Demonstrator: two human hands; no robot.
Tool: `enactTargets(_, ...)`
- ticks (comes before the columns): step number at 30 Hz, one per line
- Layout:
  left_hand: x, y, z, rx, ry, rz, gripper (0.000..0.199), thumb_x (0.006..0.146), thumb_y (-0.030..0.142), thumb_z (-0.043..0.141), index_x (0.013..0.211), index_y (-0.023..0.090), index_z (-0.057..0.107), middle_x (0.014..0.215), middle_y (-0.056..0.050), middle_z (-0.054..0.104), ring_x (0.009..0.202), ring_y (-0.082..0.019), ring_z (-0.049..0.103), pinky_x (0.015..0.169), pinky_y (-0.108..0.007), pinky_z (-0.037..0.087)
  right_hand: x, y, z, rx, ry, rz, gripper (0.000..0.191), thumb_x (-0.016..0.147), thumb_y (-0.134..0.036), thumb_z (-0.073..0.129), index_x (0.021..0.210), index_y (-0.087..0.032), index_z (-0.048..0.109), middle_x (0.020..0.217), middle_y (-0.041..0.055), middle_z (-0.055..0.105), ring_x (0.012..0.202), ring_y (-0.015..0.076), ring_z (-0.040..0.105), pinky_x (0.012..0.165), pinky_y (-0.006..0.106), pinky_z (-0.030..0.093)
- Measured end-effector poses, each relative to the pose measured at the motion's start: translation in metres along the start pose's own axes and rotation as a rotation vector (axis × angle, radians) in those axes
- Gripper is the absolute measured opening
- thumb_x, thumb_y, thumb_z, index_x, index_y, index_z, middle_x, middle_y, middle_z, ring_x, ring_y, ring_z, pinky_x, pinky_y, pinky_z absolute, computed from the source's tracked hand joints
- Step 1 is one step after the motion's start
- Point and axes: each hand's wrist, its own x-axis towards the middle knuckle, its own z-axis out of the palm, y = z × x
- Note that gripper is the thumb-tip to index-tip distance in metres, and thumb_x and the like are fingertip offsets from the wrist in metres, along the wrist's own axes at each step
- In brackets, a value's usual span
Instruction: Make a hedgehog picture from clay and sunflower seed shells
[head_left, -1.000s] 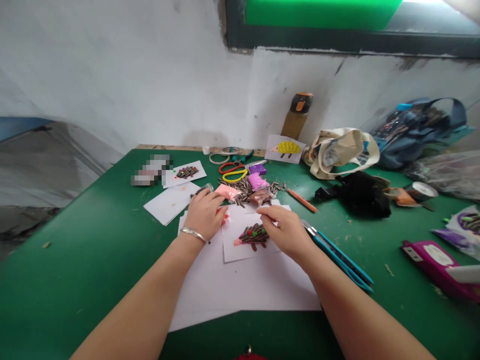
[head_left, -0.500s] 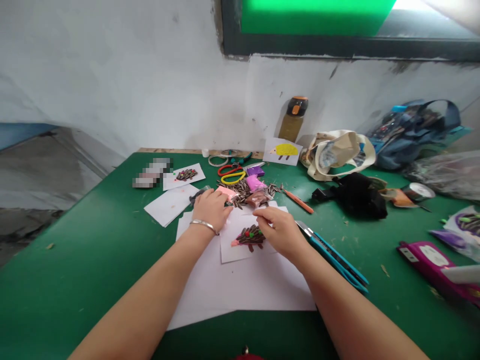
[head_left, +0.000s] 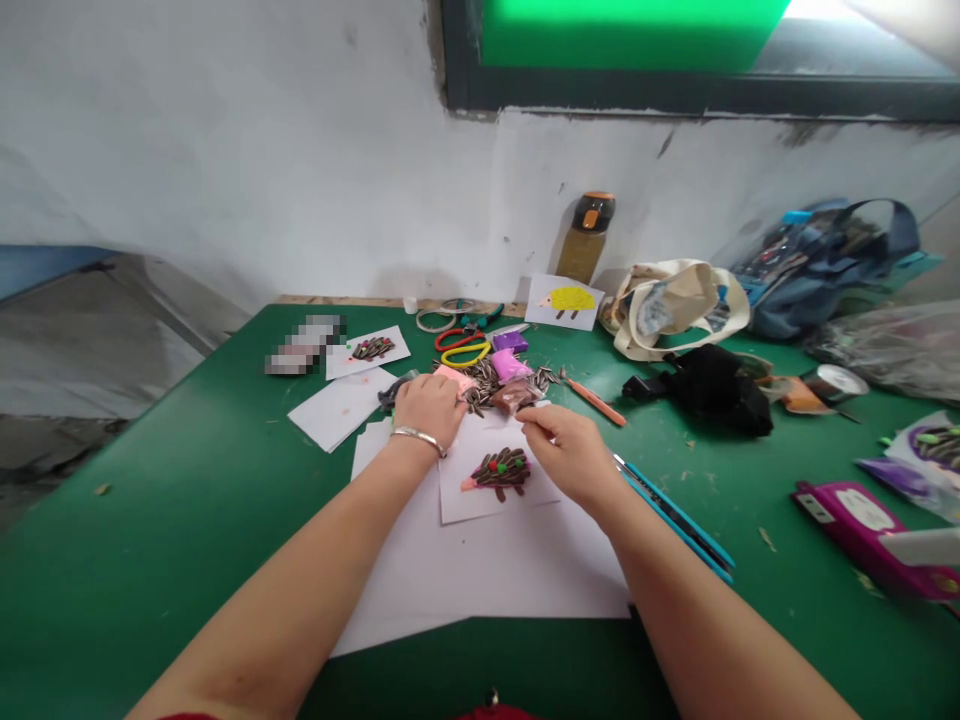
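Observation:
My left hand [head_left: 429, 410], with a silver bangle at the wrist, is beside the sunflower seed pile, its fingers curled down next to a salmon-pink packet [head_left: 454, 380]. Whatever those fingers may hold is hidden. My right hand [head_left: 566, 440] is closed in a pinch near a brown clay packet [head_left: 515, 397]; anything inside the pinch is too small to make out. Between and below both hands lies a hedgehog picture [head_left: 504, 472] on a white card, its back covered in sunflower seeds with red and green dots. Larger white sheets [head_left: 480, 570] are under the card.
Behind the hands lie sunflower seeds [head_left: 484, 380], yellow-handled scissors [head_left: 466, 355], a pink packet [head_left: 511, 367] and a purple packet [head_left: 510, 341]. An orange pen-like tool [head_left: 592, 402] and a blue-handled cutter [head_left: 679, 520] are at right. A bottle [head_left: 585, 240] stands against the wall.
My right hand has drawn slightly up and right, uncovering the hedgehog's right end. My left hand has shifted a little to the right, its fingers more curled.

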Motion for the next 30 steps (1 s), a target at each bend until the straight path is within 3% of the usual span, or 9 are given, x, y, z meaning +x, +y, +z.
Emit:
enactTargets(3, 0.004, 0.002, 0.001, 0.0, -0.002, -0.028, 0.029, 0.081, 0.035, 0.056, 0.105, 0.02, 0.061, 0.108, -0.01, 0.063, 0.105, -0.029, 0.053, 0.084, -0.039, 0.041, 0.0, 0.0, -0.001, 0.007, 0.004, 0.008, 0.025, 0.082, -0.014, 0.048, 0.093, -0.021, 0.07, 0.091, 0.0026, 0.071, 0.086, 0.0185, 0.063, 0.076, 0.029, 0.046)
enactTargets(7, 0.011, 0.002, 0.002, 0.016, 0.003, -0.043, 0.028, 0.086, 0.025, 0.047, 0.108, 0.019, 0.061, 0.109, -0.012, 0.062, 0.101, -0.029, 0.056, 0.082, -0.04, 0.042, 0.0, 0.001, 0.0, 0.01, 0.011, 0.014, 0.025, 0.082, -0.013, 0.049, 0.093, -0.021, 0.07, 0.092, 0.0026, 0.071, 0.086, 0.0184, 0.063, 0.075, 0.029, 0.047)
enactTargets(15, 0.014, -0.007, 0.0, 0.036, -0.037, -0.08, 0.029, 0.085, 0.017, 0.04, 0.097, 0.015, 0.066, 0.091, -0.015, 0.067, 0.093, -0.03, 0.061, 0.074, -0.038, 0.044, 0.0, 0.0, 0.0, -0.004, -0.009, 0.022, 0.025, 0.082, -0.014, 0.049, 0.094, -0.02, 0.07, 0.09, 0.0029, 0.071, 0.083, 0.0182, 0.063, 0.074, 0.029, 0.047)
enactTargets(26, 0.006, 0.0, -0.007, 0.011, -0.032, -0.071, 0.027, 0.088, 0.034, 0.045, 0.101, 0.022, 0.065, 0.101, -0.011, 0.068, 0.102, -0.029, 0.056, 0.08, -0.04, 0.039, -0.001, 0.002, 0.004, -0.017, -0.015, -0.005, 0.025, 0.082, -0.014, 0.048, 0.092, -0.022, 0.07, 0.089, 0.0018, 0.071, 0.081, 0.0168, 0.063, 0.074, 0.027, 0.046)
enactTargets(30, 0.008, 0.001, -0.002, 0.01, -0.048, -0.071, 0.027, 0.086, 0.019, 0.041, 0.096, 0.02, 0.066, 0.099, -0.011, 0.069, 0.1, -0.028, 0.057, 0.08, -0.041, 0.039, 0.0, 0.003, 0.005, -0.01, -0.012, -0.011, 0.025, 0.082, -0.014, 0.048, 0.093, -0.021, 0.07, 0.089, 0.0021, 0.07, 0.082, 0.0168, 0.062, 0.075, 0.027, 0.046)
